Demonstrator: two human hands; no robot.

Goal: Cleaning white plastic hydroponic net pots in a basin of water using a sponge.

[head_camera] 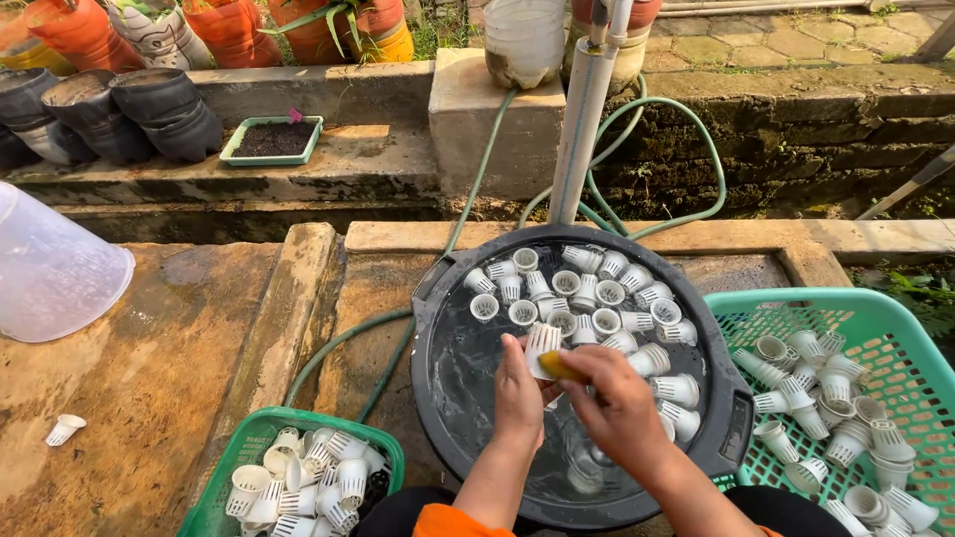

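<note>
Head view: net cup (542, 343) between both hands

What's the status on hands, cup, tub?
Left hand grips a white slotted net cup; right hand presses a yellow scrubber to it. Both over the black water tub, floating cups behind. Nothing blocking.

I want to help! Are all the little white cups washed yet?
Can't tell which are done. The left hand holds one white slotted plastic cup while the right hand rubs it with a yellow sponge. Many float in the black tub; more fill two green baskets.
</note>
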